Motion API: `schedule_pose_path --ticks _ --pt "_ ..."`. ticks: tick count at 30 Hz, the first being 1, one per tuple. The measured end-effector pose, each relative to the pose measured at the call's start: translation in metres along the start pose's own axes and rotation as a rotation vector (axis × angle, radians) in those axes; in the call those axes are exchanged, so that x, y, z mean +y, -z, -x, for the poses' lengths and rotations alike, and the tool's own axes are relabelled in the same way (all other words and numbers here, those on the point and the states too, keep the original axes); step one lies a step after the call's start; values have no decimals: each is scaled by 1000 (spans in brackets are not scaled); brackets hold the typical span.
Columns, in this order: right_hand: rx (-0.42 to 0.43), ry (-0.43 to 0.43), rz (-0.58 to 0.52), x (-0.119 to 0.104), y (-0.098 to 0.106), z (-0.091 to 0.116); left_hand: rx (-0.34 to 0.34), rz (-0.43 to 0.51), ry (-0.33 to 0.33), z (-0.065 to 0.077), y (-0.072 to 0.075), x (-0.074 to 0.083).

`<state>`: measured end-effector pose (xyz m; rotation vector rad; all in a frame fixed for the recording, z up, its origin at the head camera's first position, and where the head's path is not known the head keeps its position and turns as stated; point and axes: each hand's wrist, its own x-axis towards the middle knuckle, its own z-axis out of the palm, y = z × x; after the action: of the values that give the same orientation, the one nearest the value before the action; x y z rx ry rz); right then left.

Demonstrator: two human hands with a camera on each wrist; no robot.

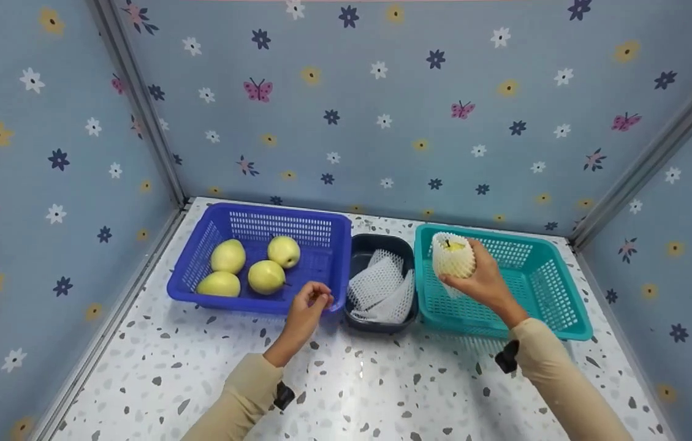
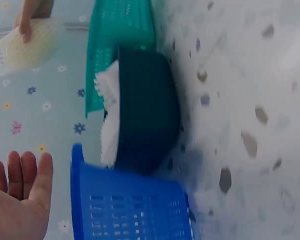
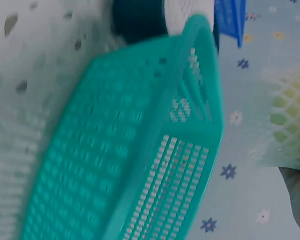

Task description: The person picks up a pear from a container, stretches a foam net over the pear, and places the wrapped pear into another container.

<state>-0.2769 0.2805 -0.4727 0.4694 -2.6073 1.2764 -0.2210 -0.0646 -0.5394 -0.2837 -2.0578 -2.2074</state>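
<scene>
My right hand [image 1: 485,283] holds a yellow-green apple [image 1: 453,246] wrapped in a white foam net sleeve [image 1: 457,263], stem upward, above the left end of the teal basket [image 1: 557,288]. In the right wrist view, the netted fruit shows at the right edge with part of the hand below it. My left hand [image 1: 306,312] is by the front right rim of the blue basket [image 1: 346,257], fingers loosely bent and nothing in them. Inside that basket lie several bare apples [image 1: 266,277]. More white foam nets [image 1: 382,288] fill the dark bin [image 1: 382,327] between the baskets.
The baskets and bin stand side by side on a white speckled table [image 1: 346,392]. Behind them rises a flower-patterned back wall [image 1: 346,153], with side walls [image 1: 45,245] at left and right. Dark wrist cameras [image 1: 284,395] sit at both sleeves.
</scene>
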Motion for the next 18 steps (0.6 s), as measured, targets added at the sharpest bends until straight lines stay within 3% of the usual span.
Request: schedule_pose_path --ticks 3,8,12,18 --pt "-61 -1 58 14 5 -15 8 -213 -64 -8 7 -4" --pt "-187 -17 134 28 8 -36 -54 -479 -44 -13 11 -11" --pt "-254 -59 207 41 7 -45 -92 -574 -33 -12 10 -16" --pt "-303 -157 315 59 2 -50 -97 -641 -116 -11 11 -19"
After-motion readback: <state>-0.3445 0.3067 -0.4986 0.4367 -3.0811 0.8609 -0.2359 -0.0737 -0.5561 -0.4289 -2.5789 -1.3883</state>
